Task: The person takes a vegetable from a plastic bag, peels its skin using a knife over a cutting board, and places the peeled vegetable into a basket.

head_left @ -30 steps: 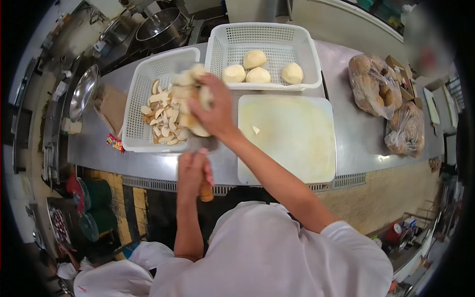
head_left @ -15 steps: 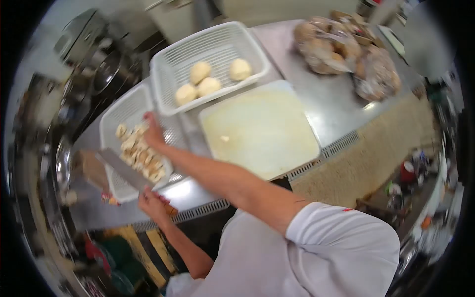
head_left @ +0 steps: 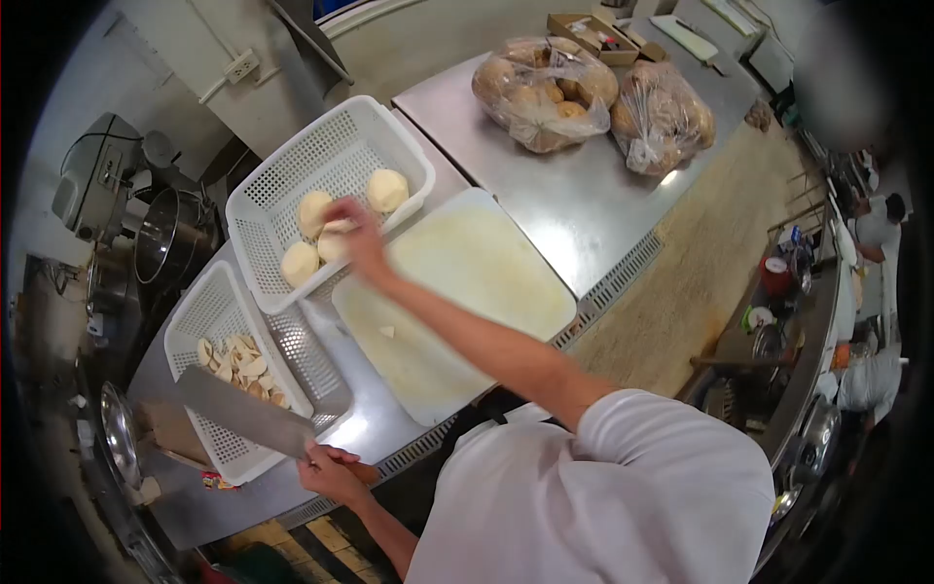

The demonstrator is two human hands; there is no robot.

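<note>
- Right hand (head_left: pixel 358 234): blurred, reaching over the larger white basket (head_left: pixel 341 161), at the peeled round vegetables (head_left: pixel 387 190). I cannot tell how far open it is or whether it grips one.
- Peeled round vegetables: four, pale cream, all inside that basket.
- Left hand (head_left: pixel 331 475): closed around the handle of a broad-bladed cleaver (head_left: pixel 243 414), its blade reaching over the smaller white basket (head_left: pixel 226 446).
- Cut pieces (head_left: pixel 238 365): pale slices heaped in the smaller basket.
- Cutting board (head_left: pixel 467 282): pale, on the metal bench (head_left: pixel 525 204) beside the larger basket, with one small white scrap (head_left: pixel 387 332).
- Two clear plastic bags (head_left: pixel 545 92): filled with brown round items, further along the bench.
</note>
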